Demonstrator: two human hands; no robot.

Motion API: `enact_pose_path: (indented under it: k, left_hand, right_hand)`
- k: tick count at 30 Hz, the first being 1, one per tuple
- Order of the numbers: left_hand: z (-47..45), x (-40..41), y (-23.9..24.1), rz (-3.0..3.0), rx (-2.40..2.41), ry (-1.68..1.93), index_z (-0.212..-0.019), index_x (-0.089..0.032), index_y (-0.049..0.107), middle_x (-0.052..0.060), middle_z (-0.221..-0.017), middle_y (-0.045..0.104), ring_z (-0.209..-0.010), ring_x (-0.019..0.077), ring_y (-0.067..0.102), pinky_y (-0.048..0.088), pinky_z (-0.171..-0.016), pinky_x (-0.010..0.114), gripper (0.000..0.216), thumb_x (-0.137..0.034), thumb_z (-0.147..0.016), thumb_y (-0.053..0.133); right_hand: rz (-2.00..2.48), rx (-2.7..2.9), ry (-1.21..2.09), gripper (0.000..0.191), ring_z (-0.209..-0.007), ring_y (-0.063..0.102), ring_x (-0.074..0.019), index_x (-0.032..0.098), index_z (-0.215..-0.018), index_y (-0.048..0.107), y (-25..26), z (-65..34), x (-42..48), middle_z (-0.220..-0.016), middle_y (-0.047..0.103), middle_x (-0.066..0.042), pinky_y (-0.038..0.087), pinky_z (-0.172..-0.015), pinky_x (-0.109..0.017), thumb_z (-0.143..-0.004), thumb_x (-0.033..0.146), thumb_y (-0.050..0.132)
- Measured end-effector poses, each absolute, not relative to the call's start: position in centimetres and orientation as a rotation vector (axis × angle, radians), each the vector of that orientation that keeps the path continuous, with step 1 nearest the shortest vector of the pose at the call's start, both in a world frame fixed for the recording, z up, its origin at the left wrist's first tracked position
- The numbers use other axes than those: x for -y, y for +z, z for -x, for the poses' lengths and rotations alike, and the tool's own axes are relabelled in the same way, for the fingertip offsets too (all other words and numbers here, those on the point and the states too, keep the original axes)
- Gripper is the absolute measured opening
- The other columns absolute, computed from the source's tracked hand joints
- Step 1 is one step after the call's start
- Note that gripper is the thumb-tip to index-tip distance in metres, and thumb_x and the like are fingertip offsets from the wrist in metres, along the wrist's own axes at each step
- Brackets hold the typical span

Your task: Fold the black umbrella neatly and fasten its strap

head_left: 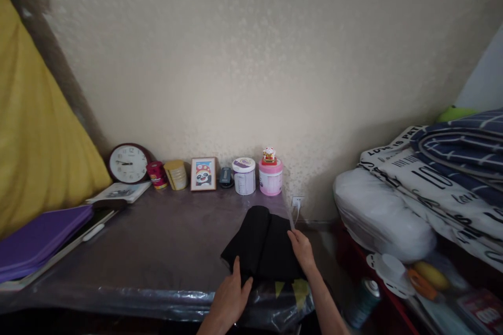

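A folded black cloth (277,251) lies on the front right part of the table, its left part raised in a rounded fold. My right hand (302,250) grips the cloth's right edge, thumb and fingers closed at its rim. At the cloth's front left corner is my left hand (231,291), index finger stretched forward against the fabric and thumb apart from it. Its other fingers are mostly hidden from this angle.
Along the wall stand a clock (128,163), a red can (157,175), a panda picture frame (203,174), a white tub (244,176) and a pink tub (271,178) topped by a figurine. Purple folders (43,238) lie left; bedding (416,178) is piled right.
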State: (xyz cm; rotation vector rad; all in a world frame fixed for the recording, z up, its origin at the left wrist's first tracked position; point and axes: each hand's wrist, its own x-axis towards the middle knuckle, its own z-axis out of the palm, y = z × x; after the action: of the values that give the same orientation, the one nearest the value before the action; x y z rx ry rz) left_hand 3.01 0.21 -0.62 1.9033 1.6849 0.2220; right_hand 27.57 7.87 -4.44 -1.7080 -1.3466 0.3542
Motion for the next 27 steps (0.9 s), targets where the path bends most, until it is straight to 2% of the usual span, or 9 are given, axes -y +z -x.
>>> enact_pose_path:
  k: [7,14,22,27]
  left_hand:
    - [-3.5,-0.2,-1.1,-1.932,-1.763,0.186,-0.137,-0.009,0.007,0.012,-0.100,0.063,-0.089,0.0200,0.059,0.039,-0.074,0.027,0.063,-0.038,-0.086,0.029]
    - [-3.6,-0.3,-1.6,-1.944,-1.748,0.203,-0.137,-0.007,0.006,0.013,-0.098,0.063,-0.086,0.0190,0.060,0.040,-0.072,0.026,0.062,-0.035,-0.087,0.028]
    - [-3.7,-0.4,-1.3,-1.946,-1.745,0.180,-0.137,-0.006,0.007,0.014,-0.100,0.064,-0.090,0.0215,0.060,0.039,-0.075,0.028,0.062,-0.033,-0.086,0.031]
    - [-3.9,-0.2,-0.5,-1.930,-1.763,0.113,-0.137,-0.006,0.007,0.014,-0.102,0.063,-0.092,0.0224,0.059,0.039,-0.075,0.028,0.063,-0.031,-0.085,0.034]
  right_hand:
    - [1.545,1.229,0.492,0.044,-0.081,0.061,-0.0242,0.015,-0.084,0.067,-3.2,-27.6,-7.9,-0.086,0.068,-0.010,0.045,-0.076,-0.035,-0.070,0.051,0.047]
    - [1.430,1.196,0.664,0.050,-0.083,0.060,-0.0239,0.012,-0.091,0.066,-0.5,-25.6,-9.1,-0.088,0.068,-0.009,0.046,-0.072,-0.032,-0.069,0.054,0.051]
    - [1.402,1.368,0.603,0.040,-0.084,0.061,-0.0219,0.014,-0.094,0.063,1.1,-21.0,-12.1,-0.090,0.067,-0.008,0.047,-0.074,-0.032,-0.076,0.045,0.044]
    - [1.541,1.442,0.592,0.040,-0.090,0.061,-0.0203,0.008,-0.104,0.058,0.6,-18.6,-14.1,-0.098,0.065,-0.013,0.046,-0.078,-0.029,-0.078,0.034,0.044]
